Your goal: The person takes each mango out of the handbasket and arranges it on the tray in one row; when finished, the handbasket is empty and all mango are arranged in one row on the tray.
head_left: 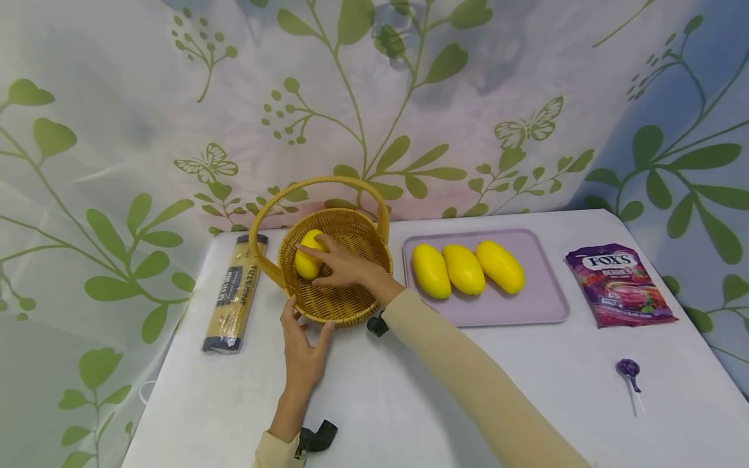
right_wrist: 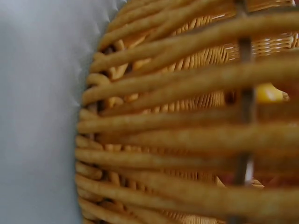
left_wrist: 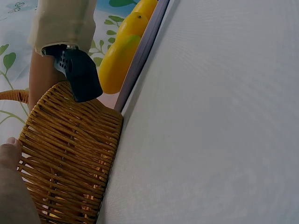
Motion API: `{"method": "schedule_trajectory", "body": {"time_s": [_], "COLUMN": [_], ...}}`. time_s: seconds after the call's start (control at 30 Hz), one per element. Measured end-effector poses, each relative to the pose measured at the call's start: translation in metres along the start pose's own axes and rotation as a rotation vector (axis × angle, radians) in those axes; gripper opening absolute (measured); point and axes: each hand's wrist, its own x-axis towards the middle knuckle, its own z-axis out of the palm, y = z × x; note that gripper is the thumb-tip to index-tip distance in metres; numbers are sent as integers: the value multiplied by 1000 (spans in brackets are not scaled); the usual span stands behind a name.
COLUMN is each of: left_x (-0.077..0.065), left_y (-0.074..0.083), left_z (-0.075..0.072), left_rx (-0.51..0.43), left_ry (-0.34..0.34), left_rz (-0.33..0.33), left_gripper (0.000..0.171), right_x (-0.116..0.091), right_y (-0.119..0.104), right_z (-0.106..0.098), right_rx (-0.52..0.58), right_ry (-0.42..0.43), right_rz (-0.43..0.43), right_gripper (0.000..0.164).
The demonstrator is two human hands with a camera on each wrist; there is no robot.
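A woven wicker basket (head_left: 345,318) with a tall arched handle stands on the table, one yellow mango (head_left: 305,265) inside against its left wall. My right hand (head_left: 342,263) reaches over the near rim and grips this mango, fingers across its top and thumb at its lower side. My left hand (head_left: 304,351) rests against the basket's near-left outside, fingers and thumb spread. In the left wrist view its thumb (left_wrist: 10,151) touches the woven wall (left_wrist: 70,144). The right wrist view is mostly filled by the basket's strands (right_wrist: 163,112), with a bit of yellow mango (right_wrist: 269,93) showing through.
Three more mangoes (head_left: 465,268) lie on a lilac tray (head_left: 497,315) right of the basket. A spaghetti pack (head_left: 235,296) lies to its left. Far right are a purple Fox's candy bag (head_left: 620,286) and a lollipop (head_left: 630,374). A patterned curtain (head_left: 445,143) hangs behind the table.
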Motion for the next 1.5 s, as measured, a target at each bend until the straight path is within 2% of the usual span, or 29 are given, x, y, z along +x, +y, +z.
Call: {"method": "schedule_trajectory", "body": {"time_s": [0.2,0.33,0.53,0.67,0.8,1.03,1.2,1.37,1.5], "left_x": [0,1,2,2,1,0,-1,0,0], "left_y": [2,2,2,2,2,2,2,2,1], "left_z": [0,0,0,0,-1,-1,0,-1,-1], "left_rx": [-5,-16,-14,-7,-1,-6,4,14,16], "left_ry": [0,0,1,1,-1,-3,-6,3,4], "left_rz": [-5,5,15,15,14,7,2,16,20], "left_gripper": [82,82,81,81,81,81,81,81,81], "right_x": [1,-1,-5,-4,-4,-5,-7,-12,-24], "right_y": [2,1,-3,-2,-1,-1,-3,-6,-8], "right_z": [0,-3,-7,-5,-3,-3,-5,-8,-13], "right_rx": [6,71,212,240,233,178,142,99,74], "right_ry": [-3,13,35,60,64,18,3,46,88], "right_rz": [-28,-38,-62,-94,-99,-99,-93,-97,-123], "right_gripper": [68,63,44,38,41,61,63,61,61]}}
